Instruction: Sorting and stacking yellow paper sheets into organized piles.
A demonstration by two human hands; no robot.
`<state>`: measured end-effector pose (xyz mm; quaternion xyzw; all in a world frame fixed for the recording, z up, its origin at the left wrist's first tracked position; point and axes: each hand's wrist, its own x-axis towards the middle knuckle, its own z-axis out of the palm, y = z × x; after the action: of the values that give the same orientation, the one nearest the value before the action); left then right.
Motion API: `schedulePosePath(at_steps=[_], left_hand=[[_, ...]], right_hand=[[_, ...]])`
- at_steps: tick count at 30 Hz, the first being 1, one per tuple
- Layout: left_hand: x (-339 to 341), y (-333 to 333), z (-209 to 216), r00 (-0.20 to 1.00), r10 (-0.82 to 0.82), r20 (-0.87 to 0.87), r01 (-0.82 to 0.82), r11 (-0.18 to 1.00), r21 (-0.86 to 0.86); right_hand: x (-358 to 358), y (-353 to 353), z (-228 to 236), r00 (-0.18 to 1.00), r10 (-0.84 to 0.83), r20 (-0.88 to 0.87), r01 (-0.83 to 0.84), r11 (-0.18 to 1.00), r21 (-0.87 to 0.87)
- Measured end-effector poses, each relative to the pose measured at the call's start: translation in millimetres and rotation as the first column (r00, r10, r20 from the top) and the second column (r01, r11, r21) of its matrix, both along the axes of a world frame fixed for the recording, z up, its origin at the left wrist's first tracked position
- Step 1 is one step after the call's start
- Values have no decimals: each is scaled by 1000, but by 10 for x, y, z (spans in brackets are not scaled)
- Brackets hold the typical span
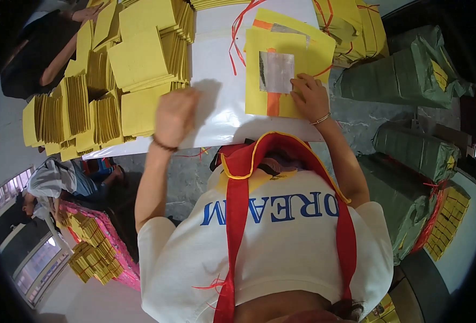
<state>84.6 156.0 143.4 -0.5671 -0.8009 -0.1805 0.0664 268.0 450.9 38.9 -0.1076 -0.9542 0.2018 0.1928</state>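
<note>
My right hand [310, 98] rests on the right side of a yellow paper sheet [252, 70], fingers stretched out and touching its silvery-white square patch [281, 72]. An orange band [273, 105] runs down the sheet above and below the patch. Partly covered by this sheet, another yellow sheet [320, 44] lies behind it. My left hand [176, 116], a little smeared, hovers with curled fingers at the near corner of the stacked yellow paper pieces [138, 59]. Whatever those fingers hold, if anything, is hidden.
The white table [211, 121] carries red ties [237, 37] and tied yellow bundles [351, 27]. Green wrapped bales [405, 75] stand at the right. A co-worker's arm [63, 59] reaches in at the far left. Another person [55, 180] sits by a pink-covered table [109, 231].
</note>
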Motion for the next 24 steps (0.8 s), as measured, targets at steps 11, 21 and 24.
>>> schedulePosePath(at_steps=[11,21,24], left_hand=[[-29,1005,-1009,971,-235,-38,233,971,-47],[-54,1077,-1015,966,-163,202,137,981,135],[-52,1082,-1052,958,-138,251,102,983,150]], right_hand=[[-26,252,-166,998,55,-7,-53,892,-449],[29,337,-126,991,131,2,-116,886,-449],[85,294,-34,976,210,59,-181,931,-318]])
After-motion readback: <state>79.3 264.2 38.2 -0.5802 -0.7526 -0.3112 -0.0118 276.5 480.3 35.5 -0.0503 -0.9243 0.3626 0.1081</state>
